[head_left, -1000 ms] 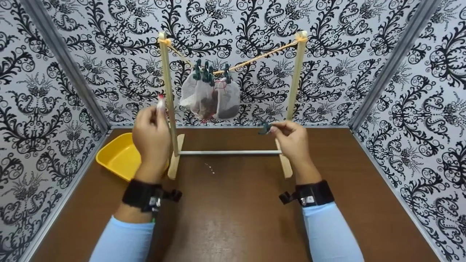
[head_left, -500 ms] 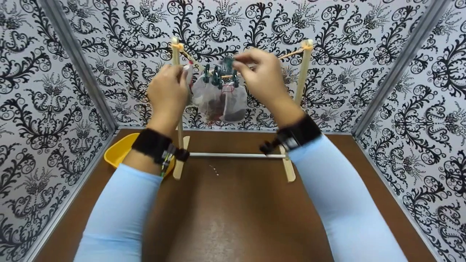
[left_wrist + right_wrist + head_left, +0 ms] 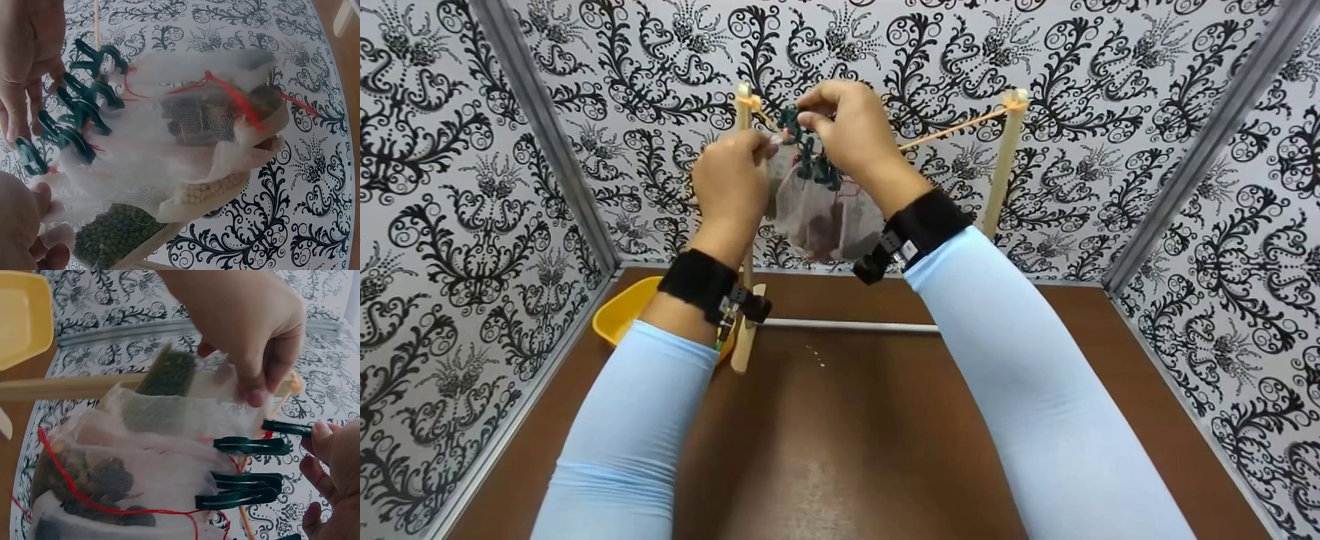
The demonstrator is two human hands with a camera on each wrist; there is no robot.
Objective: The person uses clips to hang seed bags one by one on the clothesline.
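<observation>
My left hand (image 3: 731, 184) pinches the top of a white mesh bag (image 3: 115, 236) with small green beans or pellets in it, just right of the rack's left post (image 3: 744, 112). My right hand (image 3: 851, 131) holds a dark green clothespin (image 3: 287, 427) between thumb and fingers, at the bag's top edge by the orange cord (image 3: 952, 131). Whether the clothespin bites on bag and cord cannot be told. Beside it, several more mesh bags (image 3: 129, 478) with red drawstrings hang from the cord by green clothespins (image 3: 84, 107); one shows pale round beans (image 3: 214, 190).
The wooden rack's right post (image 3: 1005, 165) rises to the right, and a white crossbar (image 3: 847, 325) runs low between the feet. A yellow tray (image 3: 622, 311) sits behind my left forearm. Tiny white specks (image 3: 819, 360) lie on the brown table (image 3: 825, 450). Patterned walls enclose it.
Both hands have risen to the cord. The left carried the bag up and right; the right brought the clothespin up and left, so the hands now nearly meet at the cord's left part.
</observation>
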